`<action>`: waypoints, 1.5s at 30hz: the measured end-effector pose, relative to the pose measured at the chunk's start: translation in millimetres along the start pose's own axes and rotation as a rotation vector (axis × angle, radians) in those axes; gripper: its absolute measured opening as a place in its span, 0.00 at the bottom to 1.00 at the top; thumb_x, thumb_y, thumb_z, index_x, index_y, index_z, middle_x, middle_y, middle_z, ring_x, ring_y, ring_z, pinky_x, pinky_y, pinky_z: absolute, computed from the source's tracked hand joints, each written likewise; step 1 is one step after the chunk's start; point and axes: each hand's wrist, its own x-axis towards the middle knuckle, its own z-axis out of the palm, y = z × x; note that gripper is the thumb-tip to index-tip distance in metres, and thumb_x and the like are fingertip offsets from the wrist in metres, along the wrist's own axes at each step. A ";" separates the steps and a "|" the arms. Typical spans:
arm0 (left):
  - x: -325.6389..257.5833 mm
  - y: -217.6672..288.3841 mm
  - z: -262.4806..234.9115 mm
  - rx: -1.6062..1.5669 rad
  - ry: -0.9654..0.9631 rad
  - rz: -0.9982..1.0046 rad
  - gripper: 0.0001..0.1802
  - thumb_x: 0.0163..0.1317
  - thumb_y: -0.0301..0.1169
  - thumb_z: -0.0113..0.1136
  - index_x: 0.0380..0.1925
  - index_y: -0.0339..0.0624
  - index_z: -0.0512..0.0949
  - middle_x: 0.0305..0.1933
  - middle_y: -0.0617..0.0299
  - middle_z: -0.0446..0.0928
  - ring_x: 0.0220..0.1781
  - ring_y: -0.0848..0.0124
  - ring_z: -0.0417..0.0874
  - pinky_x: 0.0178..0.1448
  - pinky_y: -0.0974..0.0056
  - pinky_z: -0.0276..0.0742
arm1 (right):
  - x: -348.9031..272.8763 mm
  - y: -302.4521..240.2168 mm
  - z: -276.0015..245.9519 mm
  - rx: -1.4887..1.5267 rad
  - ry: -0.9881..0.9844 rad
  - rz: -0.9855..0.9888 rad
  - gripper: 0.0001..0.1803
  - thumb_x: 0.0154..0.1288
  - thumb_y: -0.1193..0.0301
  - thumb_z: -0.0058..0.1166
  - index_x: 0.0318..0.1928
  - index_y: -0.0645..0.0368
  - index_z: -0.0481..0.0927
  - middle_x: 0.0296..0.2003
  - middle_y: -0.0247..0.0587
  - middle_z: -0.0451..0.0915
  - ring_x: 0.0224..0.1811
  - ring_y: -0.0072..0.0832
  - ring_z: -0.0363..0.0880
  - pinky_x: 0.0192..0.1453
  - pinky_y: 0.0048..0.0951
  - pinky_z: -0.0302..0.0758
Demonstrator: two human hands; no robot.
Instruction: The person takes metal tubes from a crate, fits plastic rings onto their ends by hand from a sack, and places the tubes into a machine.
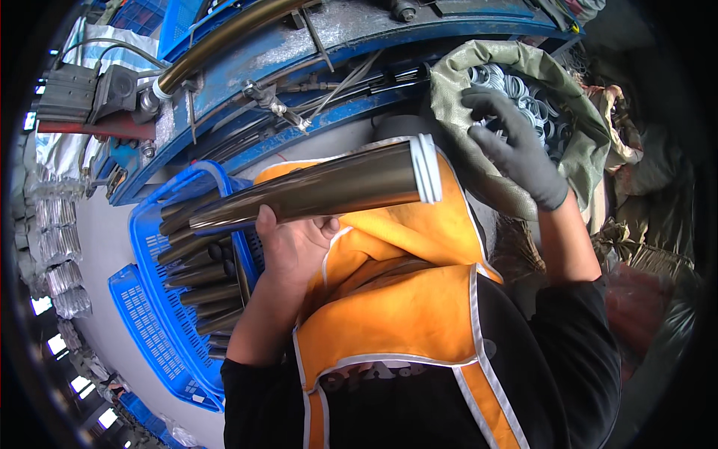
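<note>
Bronze tube (321, 187): held crosswise in front of the orange apron (389, 314), white rings (426, 168) stacked around its right end. Reads as thin-walled metal or hard plastic, so probably stiff and fairly light for its length; can't confirm the wall. Glossy skin, likely slippery and easy to scuff. Left grip (293, 243), bare hand, is closed around it left of the middle, thumb on the near side, other fingers mostly hidden. I'd hold nearer mid-length, since the ringed end overhangs and could dip. Keep off the rings; they may slide. Right grip (516, 146), gloved, is spread fairly wide at the mouth of the woven sack (591, 146), nothing visible in it; contact with the loose rings (531, 112) inside, can't tell. Left: blue basket (134, 224) of dark tubes (206, 295). Beyond: blue metal counter (262, 49) with another bronze tube (232, 41) above it.
</note>
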 end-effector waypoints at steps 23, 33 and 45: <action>-6.6 56.0 64.7 1.786 0.002 -0.007 0.33 0.49 0.33 0.76 0.56 0.37 0.75 0.45 0.47 0.83 0.48 0.58 0.86 0.53 0.61 0.77 | -24.2 -1.9 20.3 1.116 0.073 0.236 0.36 0.63 0.50 0.67 0.60 0.60 0.69 0.53 0.40 0.78 0.52 0.26 0.79 0.57 0.31 0.80; -9.1 33.3 43.5 1.856 -0.137 -0.135 0.37 0.50 0.37 0.76 0.60 0.39 0.73 0.51 0.44 0.81 0.54 0.51 0.83 0.57 0.58 0.77 | -18.5 -7.0 6.2 0.346 -0.204 -0.154 0.28 0.68 0.56 0.56 0.58 0.66 0.74 0.53 0.46 0.77 0.56 0.35 0.77 0.64 0.34 0.71; -10.3 0.4 27.6 2.016 -0.062 -0.004 0.34 0.48 0.40 0.75 0.57 0.47 0.75 0.50 0.53 0.83 0.50 0.54 0.85 0.52 0.55 0.80 | -30.0 -6.1 37.6 0.151 -0.055 -0.163 0.17 0.75 0.66 0.36 0.47 0.67 0.74 0.41 0.52 0.78 0.43 0.43 0.80 0.52 0.35 0.75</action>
